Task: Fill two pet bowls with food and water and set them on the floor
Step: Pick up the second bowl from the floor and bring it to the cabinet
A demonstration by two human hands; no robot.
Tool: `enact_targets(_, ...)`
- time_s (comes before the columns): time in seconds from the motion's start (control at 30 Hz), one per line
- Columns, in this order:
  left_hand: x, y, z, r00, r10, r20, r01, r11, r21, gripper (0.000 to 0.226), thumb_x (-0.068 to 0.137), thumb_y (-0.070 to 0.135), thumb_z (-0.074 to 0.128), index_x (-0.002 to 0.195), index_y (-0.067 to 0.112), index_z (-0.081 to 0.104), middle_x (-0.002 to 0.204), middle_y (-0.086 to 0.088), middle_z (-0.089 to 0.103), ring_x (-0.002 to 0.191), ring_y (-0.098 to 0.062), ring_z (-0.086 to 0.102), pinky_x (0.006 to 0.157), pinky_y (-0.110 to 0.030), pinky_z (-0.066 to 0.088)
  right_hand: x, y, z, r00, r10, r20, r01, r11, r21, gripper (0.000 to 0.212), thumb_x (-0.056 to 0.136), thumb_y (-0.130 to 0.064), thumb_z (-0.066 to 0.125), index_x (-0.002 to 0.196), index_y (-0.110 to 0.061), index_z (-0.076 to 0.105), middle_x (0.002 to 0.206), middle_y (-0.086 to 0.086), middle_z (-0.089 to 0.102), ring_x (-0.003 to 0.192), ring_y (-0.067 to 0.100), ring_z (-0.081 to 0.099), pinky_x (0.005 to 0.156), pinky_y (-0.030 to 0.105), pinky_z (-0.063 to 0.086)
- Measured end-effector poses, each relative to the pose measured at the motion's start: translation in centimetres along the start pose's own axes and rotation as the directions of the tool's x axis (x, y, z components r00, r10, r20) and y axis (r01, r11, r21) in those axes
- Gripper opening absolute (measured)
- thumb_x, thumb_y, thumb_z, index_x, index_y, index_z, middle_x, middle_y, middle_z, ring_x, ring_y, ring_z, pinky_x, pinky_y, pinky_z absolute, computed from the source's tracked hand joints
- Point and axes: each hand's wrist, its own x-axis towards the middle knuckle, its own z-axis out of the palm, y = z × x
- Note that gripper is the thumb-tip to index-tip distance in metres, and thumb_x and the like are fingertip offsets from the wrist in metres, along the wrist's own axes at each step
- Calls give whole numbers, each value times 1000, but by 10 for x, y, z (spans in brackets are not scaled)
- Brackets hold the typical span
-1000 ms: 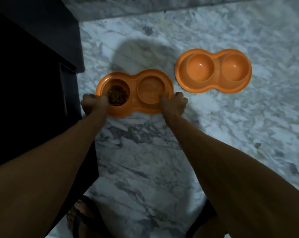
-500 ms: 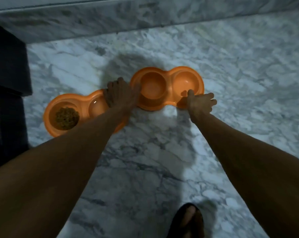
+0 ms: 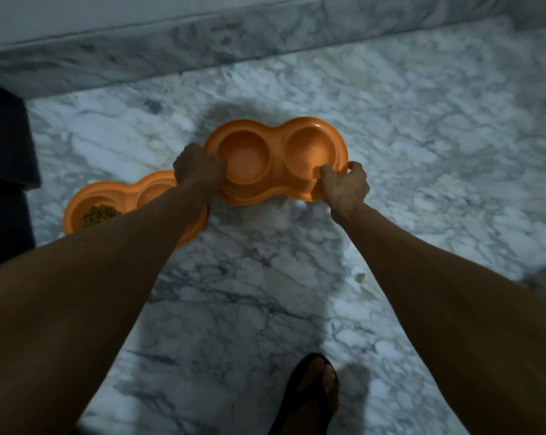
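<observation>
Two orange double pet bowls are on the marble floor. The empty one point(image 3: 277, 133) is held at both ends: my left hand point(image 3: 199, 166) grips its left rim and my right hand point(image 3: 344, 183) grips its right front rim. It looks tilted slightly, front edge raised. The other bowl point(image 3: 86, 196) lies to the lower left, partly under my left forearm. Brown kibble point(image 3: 100, 215) fills its left cup; its right cup point(image 3: 154, 191) is mostly hidden.
A marble step or skirting point(image 3: 202, 48) runs along the far side. A dark cabinet point(image 3: 5, 171) stands at the left edge. My sandalled foot point(image 3: 312, 394) is on the floor point(image 3: 422, 152) at the bottom centre.
Both hands left the kibble bowl and moved right onto the empty bowl. They have now closed on its two ends, and the view has shifted right.
</observation>
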Motion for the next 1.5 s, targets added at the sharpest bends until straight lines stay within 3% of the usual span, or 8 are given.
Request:
enact_targets(0.3, -111, 83, -173, 994, -111, -10, 94, 881, -464, 86, 75, 32, 71, 146, -1, 35, 139, -18, 51, 127, -34, 52, 102, -42, 47, -114, -155, -123, 998, -14, 55, 4, 983, 184, 46, 82, -26, 64, 125, -13, 54, 77, -8, 45, 93, 28, 62, 85, 49, 57)
enact_targets(0.4, -162, 112, -243, 983, -172, -72, 106, 834, -541, 56, 86, 29, 69, 129, -2, 50, 117, -12, 55, 113, -26, 53, 88, -34, 44, -170, -217, -173, 995, -1, 101, -22, 972, 234, 50, 81, -24, 63, 130, -17, 53, 85, -5, 51, 92, 27, 62, 86, 46, 57)
enact_targets(0.47, -206, 129, -288, 970, -219, -102, 115, 791, -601, 24, 88, 31, 67, 87, 10, 55, 89, -4, 53, 96, -24, 50, 79, -34, 42, -210, -255, -209, 992, -1, 123, -29, 970, 242, 61, 79, -25, 63, 138, -20, 48, 109, 5, 57, 98, 28, 61, 87, 46, 57)
enact_targets(0.53, -247, 144, -334, 966, -226, -128, 93, 761, -643, 37, 87, 33, 67, 67, 11, 46, 72, -4, 48, 83, -24, 49, 68, -32, 39, -251, -289, -243, 992, -8, 128, -25, 967, 254, 67, 77, -27, 64, 142, -24, 45, 129, 12, 53, 105, 30, 60, 89, 48, 56)
enact_targets(0.63, -303, 156, -396, 958, -215, -192, 26, 728, -686, 41, 84, 39, 69, 64, 7, 54, 64, -5, 51, 69, -24, 50, 60, -30, 36, -310, -332, -288, 991, -33, 128, -2, 963, 269, 65, 76, -29, 65, 139, -26, 47, 133, 14, 51, 107, 31, 58, 90, 50, 55)
enact_targets(0.8, -383, 157, -485, 940, -180, -289, -91, 687, -721, 34, 86, 38, 69, 87, 4, 65, 79, -4, 60, 74, -20, 55, 64, -29, 37, -405, -370, -337, 985, -85, 152, 35, 953, 301, 58, 79, -30, 67, 134, -23, 51, 130, 16, 52, 102, 32, 57, 90, 52, 55)
enact_targets(1.13, -474, 65, -628, 907, -204, -369, -189, 586, -788, 31, 78, 44, 72, 89, 16, 66, 92, -8, 71, 90, -29, 67, 88, -45, 55, -601, -392, -345, 967, -204, 151, 138, 921, 363, 61, 72, -38, 68, 130, -22, 54, 123, 13, 59, 107, 34, 59, 90, 52, 55)
enact_targets(1.5, -562, -150, -783, 833, -314, -456, -256, 511, -821, 36, 83, 41, 72, 99, 8, 66, 100, -8, 68, 92, -26, 63, 84, -39, 53, -846, -379, -254, 875, -416, 247, 317, 879, 356, 62, 73, -39, 68, 131, -20, 54, 119, 13, 59, 103, 36, 60, 88, 53, 56)
